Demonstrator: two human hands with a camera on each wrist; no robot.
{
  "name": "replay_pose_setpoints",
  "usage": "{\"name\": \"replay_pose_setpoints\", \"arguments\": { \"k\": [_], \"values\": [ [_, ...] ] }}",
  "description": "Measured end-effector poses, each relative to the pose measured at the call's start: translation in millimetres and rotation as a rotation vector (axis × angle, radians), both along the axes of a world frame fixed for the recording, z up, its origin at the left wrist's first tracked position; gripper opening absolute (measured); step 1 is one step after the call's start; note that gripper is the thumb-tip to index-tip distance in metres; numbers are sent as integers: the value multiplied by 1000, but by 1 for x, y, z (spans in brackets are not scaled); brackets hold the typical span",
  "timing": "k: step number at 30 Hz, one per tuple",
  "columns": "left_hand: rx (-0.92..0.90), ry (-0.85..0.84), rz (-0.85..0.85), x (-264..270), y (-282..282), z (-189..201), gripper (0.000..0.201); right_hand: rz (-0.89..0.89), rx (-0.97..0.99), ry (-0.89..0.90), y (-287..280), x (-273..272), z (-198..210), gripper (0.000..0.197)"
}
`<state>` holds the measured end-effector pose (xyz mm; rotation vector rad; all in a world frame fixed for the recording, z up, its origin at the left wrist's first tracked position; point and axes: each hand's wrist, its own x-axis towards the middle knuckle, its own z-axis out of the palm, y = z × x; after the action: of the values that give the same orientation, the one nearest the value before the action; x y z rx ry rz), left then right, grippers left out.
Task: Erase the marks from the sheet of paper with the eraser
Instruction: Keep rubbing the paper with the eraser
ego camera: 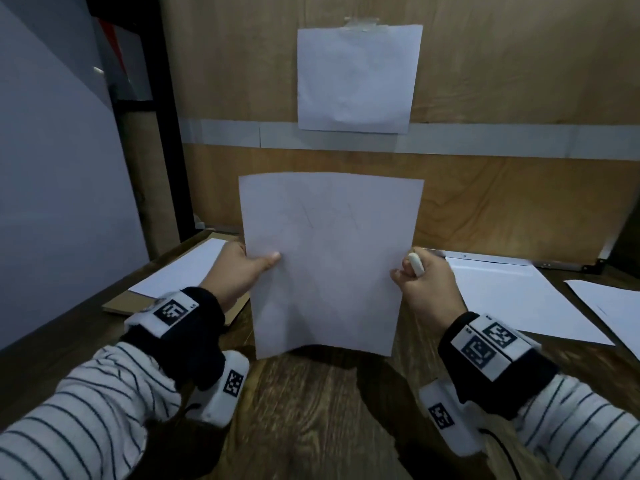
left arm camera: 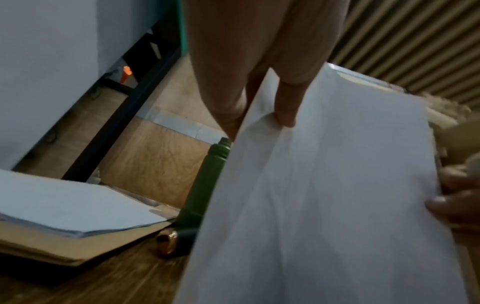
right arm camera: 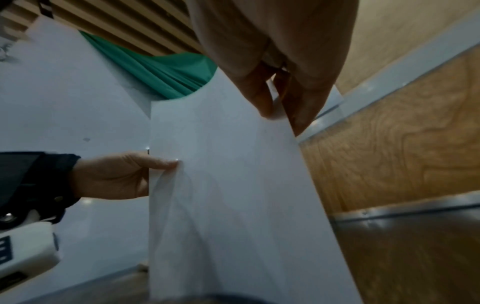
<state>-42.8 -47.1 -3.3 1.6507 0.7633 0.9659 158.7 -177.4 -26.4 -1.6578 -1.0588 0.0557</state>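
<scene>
I hold a white sheet of paper (ego camera: pixel 329 258) upright above the wooden table, with faint pencil marks (ego camera: pixel 329 216) on its upper half. My left hand (ego camera: pixel 242 268) pinches its left edge, thumb on the front; the same pinch shows in the left wrist view on the sheet of paper (left arm camera: pixel 337 185). My right hand (ego camera: pixel 426 278) pinches the right edge and also holds a white eraser (ego camera: pixel 416 263) in its curled fingers. In the right wrist view the right fingers (right arm camera: pixel 262 98) clamp the sheet of paper (right arm camera: pixel 233 185), and the eraser is hidden.
Another white sheet (ego camera: pixel 358 77) is taped to the wooden back panel. Loose sheets lie right (ego camera: pixel 519 299) and a paper stack on cardboard lies left (ego camera: pixel 183 271). A dark green pen (left arm camera: pixel 205 185) with a gold tip lies behind the held sheet.
</scene>
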Motion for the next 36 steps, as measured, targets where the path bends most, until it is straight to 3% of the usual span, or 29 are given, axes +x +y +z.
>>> {"name": "replay_pose_setpoints", "arguments": {
  "k": [4,8,11,14,18,22,25,27,31,36],
  "values": [
    [3,142,29,3,-3,-9,35,-2,-72,24,-4,-3,-16,15],
    [-11,23,32,14,-4,7,35,-84,-11,-35,-13,10,1,40],
    [-32,-13,-14,30,-12,14,36,-206,-12,-113,-26,21,10,36],
    [-136,75,-119,49,-25,4,39,-322,-74,-147,-43,42,14,42],
    [-317,241,-267,72,-47,-21,40,-176,-194,37,-64,66,28,41],
    [-441,339,-290,87,-65,-49,38,-84,-502,228,-80,74,30,29],
    [-471,466,-315,92,-72,-68,40,-72,-837,91,-82,78,12,33],
    [-451,549,-342,91,-75,-75,42,-60,-1025,-37,-82,76,-4,32],
    [-343,711,-379,87,-83,-80,39,-4,-1188,-73,-75,74,-32,28],
    [9,950,-302,80,-88,-71,79,27,-1235,-204,-69,68,-38,33]
  ]
}}
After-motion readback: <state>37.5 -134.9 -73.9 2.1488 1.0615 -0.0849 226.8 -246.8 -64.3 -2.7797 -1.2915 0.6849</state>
